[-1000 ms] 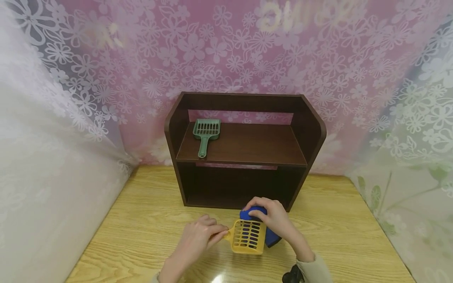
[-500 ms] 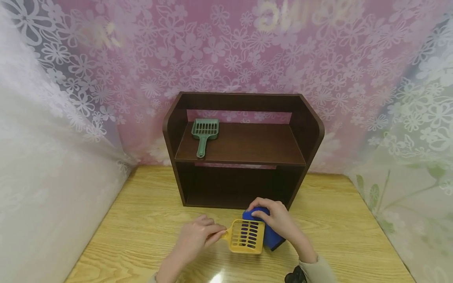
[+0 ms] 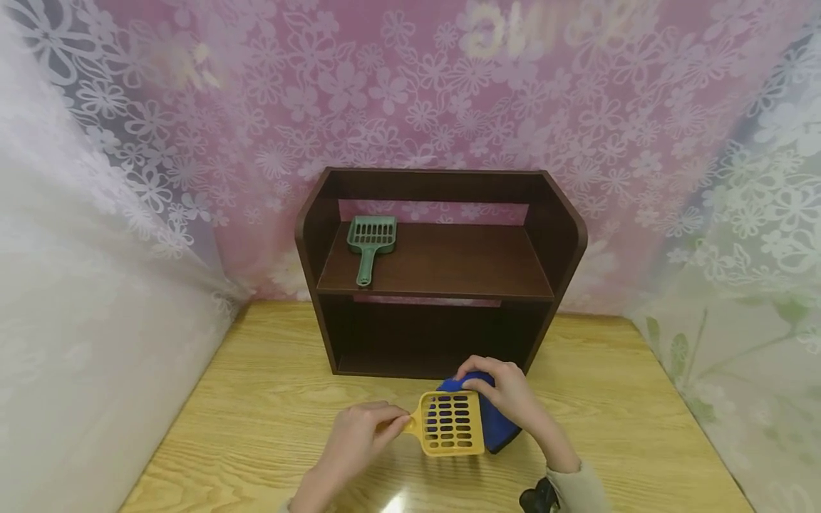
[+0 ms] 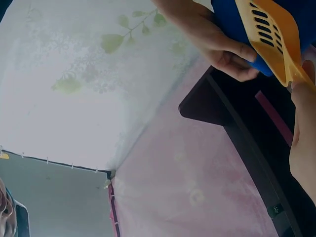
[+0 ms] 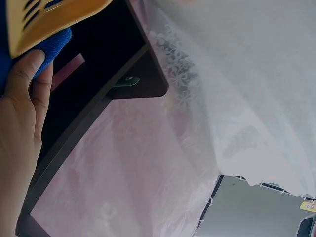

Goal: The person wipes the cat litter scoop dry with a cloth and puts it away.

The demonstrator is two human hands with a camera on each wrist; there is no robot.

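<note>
My left hand (image 3: pixel 355 436) pinches the short handle of a yellow slotted litter scoop (image 3: pixel 449 452), whose head points right above the table in the head view. A blue cloth (image 3: pixel 500 425) hangs behind and to the right of the scoop head, its blue showing through the slots. Thumb and fingers of my right hand (image 3: pixel 508 393) pinch the cloth at the scoop's far edge. The right wrist view shows the cloth's fuzzy blue edge (image 5: pixel 58 45) under my thumb, against the yellow scoop. Part of the cloth is hidden by the scoop.
A dark brown two-tier shelf (image 3: pixel 442 267) stands behind the hands on the wood-grain table (image 3: pixel 256 413). On its upper tier, at the left, lies a green slotted litter scoop (image 3: pixel 365 265). Floral curtains (image 3: pixel 410 85) enclose the back and sides.
The yellow scoop head has tilted and shifted slightly, coming a little to the right. My right hand has moved slightly right with the cloth. Both hands keep their hold.
</note>
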